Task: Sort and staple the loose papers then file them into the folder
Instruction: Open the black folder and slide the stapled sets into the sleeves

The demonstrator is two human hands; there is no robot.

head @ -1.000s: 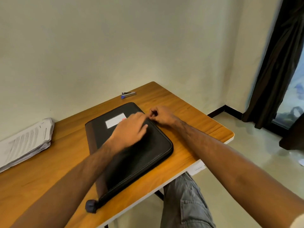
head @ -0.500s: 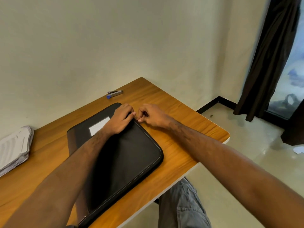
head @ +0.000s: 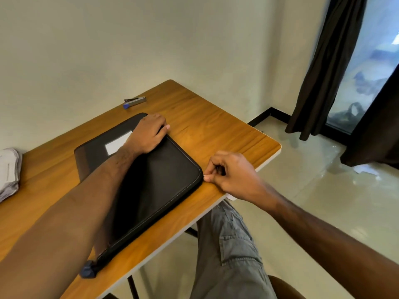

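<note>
A black zippered folder (head: pixel 157 186) with a white label lies flat on the wooden table (head: pixel 226 130). My left hand (head: pixel 149 133) presses flat on its far corner, fingers curled over the edge. My right hand (head: pixel 228 173) sits at the folder's near right corner, thumb and fingers pinched on the small zipper pull. A stack of loose papers (head: pixel 8 171) rests at the left edge of view. A small stapler (head: pixel 134 101) with a blue end lies at the back of the table.
A wall runs close behind the table. The table's right edge drops to a tiled floor, with dark curtains (head: pixel 323 67) and a window beyond. My knee in grey trousers (head: pixel 226 244) is under the front edge.
My right hand has pulled the zipper from the folder's far edge along its right side to the near right corner. My left hand stayed pressed near the far corner.
</note>
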